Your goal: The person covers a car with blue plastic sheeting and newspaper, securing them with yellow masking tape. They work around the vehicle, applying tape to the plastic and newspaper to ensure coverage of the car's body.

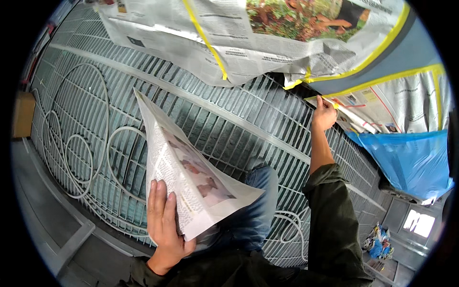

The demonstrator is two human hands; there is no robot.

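Note:
My left hand [165, 224] holds a folded sheet of newspaper [200, 172] by its near edge, thumb and fingers on either side. The sheet stands creased above my bent knee. Further right, my right hand [324, 114] reaches to the lower edge of a vehicle's blue-grey body panel [373, 71]. Its fingers are curled at the yellow masking tape [362, 85] that borders the newspaper masking [391, 104]. A small bit of yellow tape [336, 106] shows beside the fingers. Whether they pinch something is hidden.
More newspaper masking [222, 36] hangs overhead. Blue plastic film [408, 154] covers the vehicle beside a tyre [398, 192]. A pale hose [107, 93] lies coiled over the metal floor grating [229, 143]. A cardboard box [23, 114] stands left, and crumpled waste [379, 242] lies lower right.

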